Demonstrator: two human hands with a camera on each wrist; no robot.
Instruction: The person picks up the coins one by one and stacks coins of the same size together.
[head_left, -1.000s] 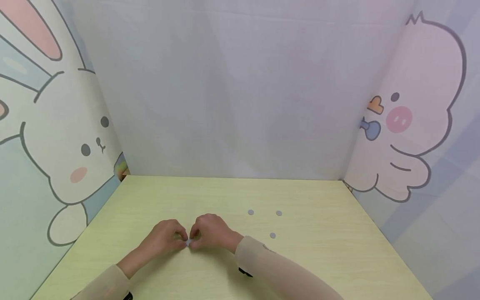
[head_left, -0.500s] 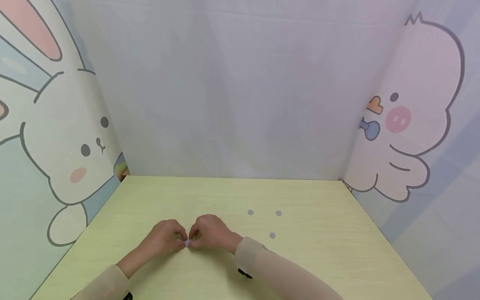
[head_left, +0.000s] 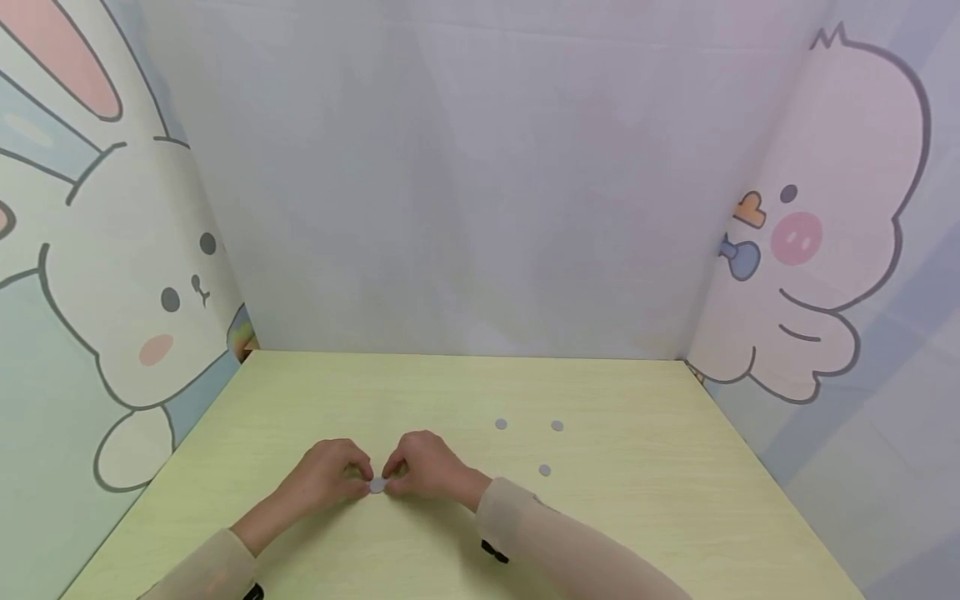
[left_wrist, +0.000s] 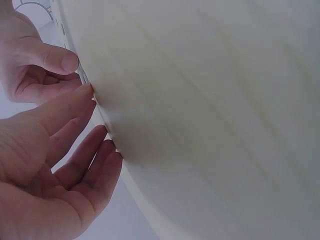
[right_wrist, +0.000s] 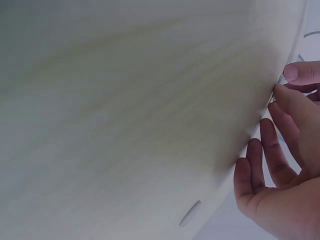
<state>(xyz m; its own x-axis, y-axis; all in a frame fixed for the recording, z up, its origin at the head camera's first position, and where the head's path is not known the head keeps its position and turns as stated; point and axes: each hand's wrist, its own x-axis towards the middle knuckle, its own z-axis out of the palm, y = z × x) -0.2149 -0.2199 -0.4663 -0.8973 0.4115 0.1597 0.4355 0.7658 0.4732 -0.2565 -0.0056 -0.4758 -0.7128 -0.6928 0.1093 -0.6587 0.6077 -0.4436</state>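
Note:
A small flat grey disc (head_left: pixel 377 485) lies at the table surface between my two hands in the head view. My left hand (head_left: pixel 330 475) holds its left edge with curled thumb and index finger. At the right edge, the thumb and index finger of my right hand (head_left: pixel 426 468) pinch it in the same way. The left wrist view has my left hand (left_wrist: pixel 55 165) low at the tabletop, the right hand (left_wrist: pixel 37 65) just beyond. In the right wrist view, my right hand (right_wrist: pixel 280 165) has its fingertips down on the table, and the disc is mostly hidden.
Three similar grey discs, a back left one (head_left: pixel 501 424), a back right one (head_left: pixel 557 426) and a nearer one (head_left: pixel 545 471), lie right of my hands on the pale yellow table (head_left: pixel 637 500). A light cloth (head_left: pixel 465 183) with cartoon animals surrounds the table's back and sides.
My right hand has shifted slightly to the right, away from the left. More of the disc between the hands now shows. The left hand has barely moved.

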